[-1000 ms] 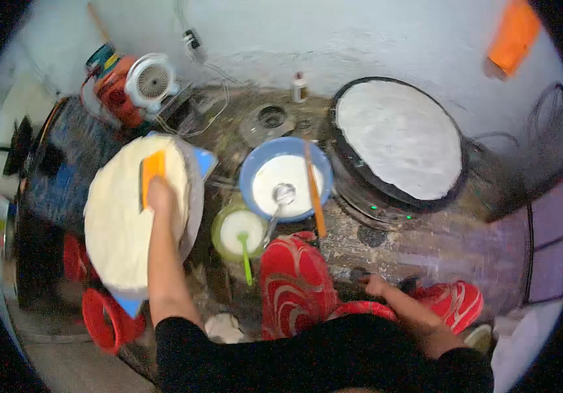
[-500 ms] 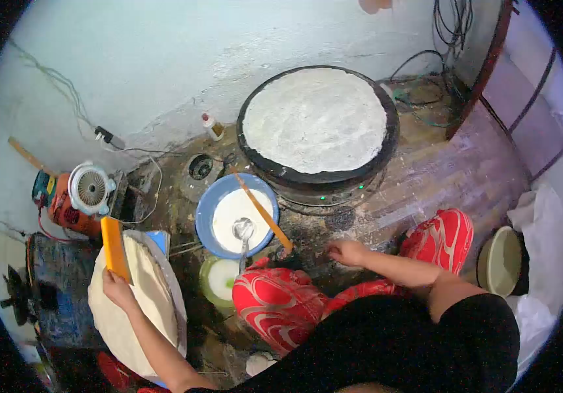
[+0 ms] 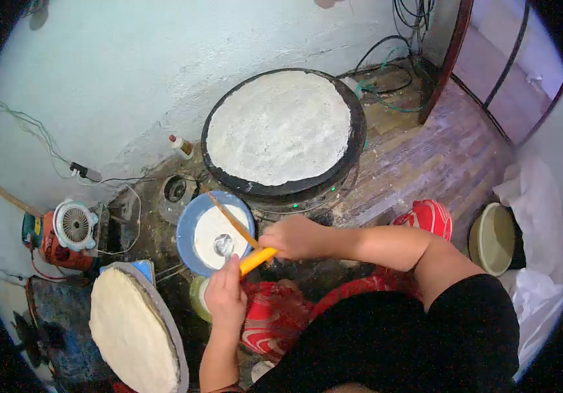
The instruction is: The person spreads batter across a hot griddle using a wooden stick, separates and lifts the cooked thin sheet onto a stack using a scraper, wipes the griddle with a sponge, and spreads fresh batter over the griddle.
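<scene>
In front of my lap, my left hand (image 3: 226, 298) is closed on one end of a flat yellow scraper (image 3: 255, 261). My right hand (image 3: 298, 237) has its fingers curled at the scraper's other end, partly hiding it. Just beside the right fingers ends a wooden stick (image 3: 230, 219), which lies across a blue bowl (image 3: 184, 237) of white batter. A metal ladle (image 3: 223, 245) rests in the batter. Beyond stands a round black griddle (image 3: 358, 124), covered by a thin white flatbread (image 3: 280, 128). To the left lies a stack of pale flatbreads (image 3: 131, 327) on a round board.
A green bowl (image 3: 197, 295) is partly hidden behind my left hand. An orange machine with a round fan (image 3: 75, 224) stands at the left. A small bottle (image 3: 182, 147) is by the wall. At the right are a pale basin (image 3: 493, 239) and white plastic sheeting (image 3: 540, 301).
My left hand has brought the yellow scraper from above the flatbread stack to before my lap. My right hand has come left to the scraper. The view has turned slightly.
</scene>
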Demonstrator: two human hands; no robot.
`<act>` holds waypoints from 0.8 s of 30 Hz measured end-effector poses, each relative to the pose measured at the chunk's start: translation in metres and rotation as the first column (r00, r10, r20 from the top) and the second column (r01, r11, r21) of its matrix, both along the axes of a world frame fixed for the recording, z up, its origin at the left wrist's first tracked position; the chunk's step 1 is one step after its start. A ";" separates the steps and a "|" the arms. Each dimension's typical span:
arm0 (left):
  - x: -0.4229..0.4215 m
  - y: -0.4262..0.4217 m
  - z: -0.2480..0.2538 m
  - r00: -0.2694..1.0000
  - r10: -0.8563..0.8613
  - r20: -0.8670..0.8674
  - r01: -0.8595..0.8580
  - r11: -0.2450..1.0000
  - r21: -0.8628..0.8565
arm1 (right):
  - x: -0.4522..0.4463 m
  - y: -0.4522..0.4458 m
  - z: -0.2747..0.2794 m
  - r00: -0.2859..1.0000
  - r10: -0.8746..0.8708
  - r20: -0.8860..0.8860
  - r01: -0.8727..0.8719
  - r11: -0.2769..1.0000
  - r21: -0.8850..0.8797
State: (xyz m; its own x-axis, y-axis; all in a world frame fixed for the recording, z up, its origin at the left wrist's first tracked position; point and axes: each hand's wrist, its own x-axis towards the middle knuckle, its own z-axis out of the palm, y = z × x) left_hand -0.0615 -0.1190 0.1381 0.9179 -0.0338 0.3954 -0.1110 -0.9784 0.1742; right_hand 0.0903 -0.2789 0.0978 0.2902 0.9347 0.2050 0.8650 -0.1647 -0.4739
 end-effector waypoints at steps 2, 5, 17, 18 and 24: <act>0.005 -0.003 -0.003 0.998 -0.009 0.057 0.010 1.000 -0.027 | 0.016 -0.024 -0.004 0.979 -0.154 -0.135 0.151 0.988 -0.030; -0.010 -0.005 -0.003 0.977 0.211 0.018 -0.208 0.972 -0.110 | 0.080 -0.069 -0.014 0.739 -0.649 -0.179 0.641 0.760 -0.107; -0.026 -0.034 -0.021 0.887 0.446 -0.119 -0.461 0.864 -0.201 | 0.312 -0.196 -0.052 -0.036 -0.994 -0.105 0.997 -0.029 -0.071; -0.023 -0.033 -0.025 0.899 0.426 -0.104 -0.439 0.882 -0.175 | 0.325 -0.189 -0.045 -0.071 -0.997 -0.006 0.995 -0.070 -0.069; -0.005 -0.014 -0.038 0.928 0.370 -0.039 -0.370 0.929 -0.012 | 0.423 -0.175 -0.060 0.010 -0.993 0.118 0.995 -0.003 -0.103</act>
